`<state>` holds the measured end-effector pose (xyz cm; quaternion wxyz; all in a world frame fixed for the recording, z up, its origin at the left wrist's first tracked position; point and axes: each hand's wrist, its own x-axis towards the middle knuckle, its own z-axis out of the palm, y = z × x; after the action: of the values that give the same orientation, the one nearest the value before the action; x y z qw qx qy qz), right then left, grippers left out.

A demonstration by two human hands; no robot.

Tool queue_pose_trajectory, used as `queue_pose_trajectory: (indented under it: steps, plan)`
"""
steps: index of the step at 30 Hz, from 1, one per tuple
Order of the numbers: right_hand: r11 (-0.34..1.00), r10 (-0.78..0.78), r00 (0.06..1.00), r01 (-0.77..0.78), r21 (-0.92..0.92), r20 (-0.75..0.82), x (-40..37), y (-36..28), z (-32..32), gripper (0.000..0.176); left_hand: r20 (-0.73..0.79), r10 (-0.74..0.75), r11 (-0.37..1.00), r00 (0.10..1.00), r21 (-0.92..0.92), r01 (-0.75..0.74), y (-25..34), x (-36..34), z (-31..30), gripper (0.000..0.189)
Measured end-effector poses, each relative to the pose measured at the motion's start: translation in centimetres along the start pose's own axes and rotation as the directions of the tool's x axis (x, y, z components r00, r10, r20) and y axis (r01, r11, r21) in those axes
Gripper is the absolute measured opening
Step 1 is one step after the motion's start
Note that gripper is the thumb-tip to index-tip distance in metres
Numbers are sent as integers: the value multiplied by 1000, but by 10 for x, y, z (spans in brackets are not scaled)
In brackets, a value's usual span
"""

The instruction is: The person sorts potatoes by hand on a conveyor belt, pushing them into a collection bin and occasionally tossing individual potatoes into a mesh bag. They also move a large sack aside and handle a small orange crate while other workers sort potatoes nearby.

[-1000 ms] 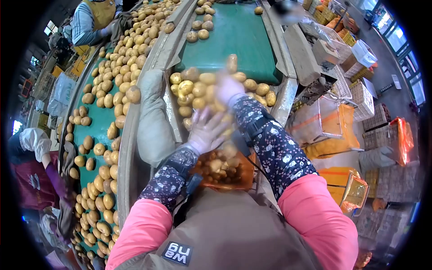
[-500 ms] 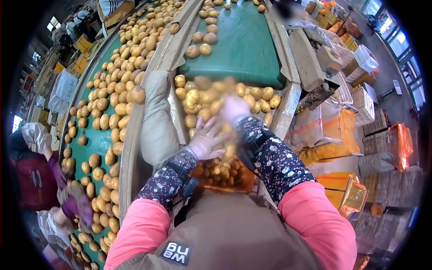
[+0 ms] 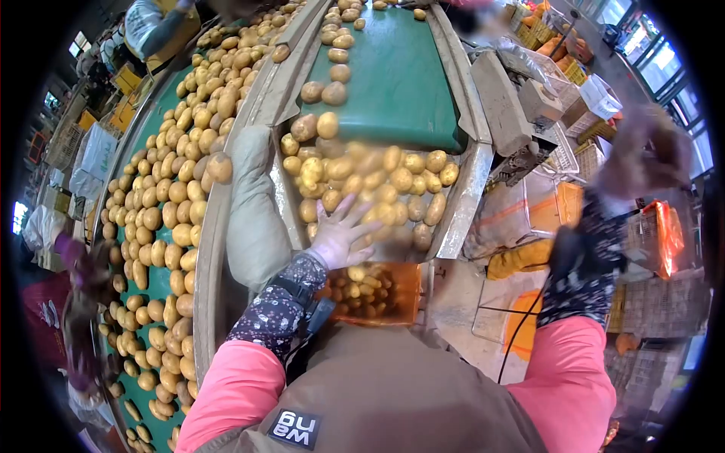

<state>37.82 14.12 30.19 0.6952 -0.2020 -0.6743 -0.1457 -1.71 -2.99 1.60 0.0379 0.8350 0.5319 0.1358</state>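
Green conveyor belt (image 3: 400, 83) ends at a metal-sided chute (image 3: 466, 208), where potatoes (image 3: 400, 179) lie gathered near an orange bin (image 3: 411, 293). The left hand (image 3: 338, 238) stays at their near edge, fingers spread, grasping nothing visible. The right hand (image 3: 646, 155) has left the potatoes and is now raised far to the right; being blurred, it does not show whether it grasps something. So only the left hand remains beside the potatoes.

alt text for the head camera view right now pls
A person's left hand is spread open over potatoes heaped at the end of a green belt, with an orange container of potatoes below. The right hand is out to the right, too blurred to tell whether it holds anything. A second potato-covered belt runs along the left.
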Motion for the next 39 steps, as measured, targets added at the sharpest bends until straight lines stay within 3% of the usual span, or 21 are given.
queue_pose_trajectory:
  steps: [1,2,4,6,8,9,10,11,12,13,14,16,19,23,26,30,31,33,36,37,39]
  plan:
    - [996,-16,999,21,-91,52,21,25,-23,57,8,-2,1000,1000,3,2,0,1,-1,55]
    - [911,56,990,3,-412,131,29,49,-40,61,15,-4,1000,1000,6,4,-1,3,-2,55]
    - [461,252,948,61,-885,196,43,70,-56,68,17,2,1000,1000,8,-2,-2,6,-1,55]
    - [425,141,928,257,-868,344,24,80,-50,71,0,-13,1000,1000,14,13,-2,2,2,55]
    - [852,394,841,-183,-491,371,-24,45,0,61,-20,-8,1000,1000,-6,8,-3,7,6,53]
    - [859,510,774,-438,-266,375,-48,27,25,57,-22,-4,1000,1000,-14,3,-4,7,6,53]
    - [852,471,773,-274,-446,425,-83,20,51,51,-40,-4,999,999,-34,2,-4,6,7,52]
    - [859,511,632,-374,-349,583,-96,-20,81,39,-59,-4,999,998,-53,1,-4,6,7,51]
    - [805,462,482,-581,-122,744,-113,-49,105,40,-81,2,997,997,-70,-7,-5,8,7,51]
    - [768,375,413,-640,-29,830,-142,-63,127,42,-78,-5,997,997,-77,-1,-4,9,6,51]
    - [919,203,462,-394,-5,864,-166,-72,148,39,-84,0,994,996,-112,-10,-5,10,6,51]
    - [895,182,393,-446,14,901,-186,-107,185,40,-95,3,983,995,-180,-20,-6,12,5,51]
    - [928,134,414,-371,33,900,-209,-126,234,38,-34,12,960,999,-280,-21,-5,12,3,52]
    - [986,65,344,-164,-8,937,-213,-140,272,41,81,9,988,997,-155,4,11,3,-4,54]
    - [982,126,96,130,-138,987,-197,-157,285,41,91,61,997,994,-54,-56,21,1,5,56]
    - [874,471,12,128,-468,882,-204,-148,284,30,160,76,996,984,-51,-69,21,-2,20,53]
    - [853,469,155,175,-491,869,-215,-144,276,28,116,32,999,993,-25,-29,23,-1,15,52]
    - [895,440,36,57,-442,897,-220,-126,272,33,26,-48,999,999,22,47,26,1,6,49]
    - [882,437,-108,-142,-449,893,-216,-121,270,33,4,20,1000,1000,5,-20,11,2,18,49]
    - [912,391,-89,-93,-399,916,-213,-124,269,37,248,-66,998,966,31,60,23,9,-11,55]
    - [940,329,-77,-70,-334,941,-215,-125,267,46,262,-71,997,962,28,66,21,12,-4,51]
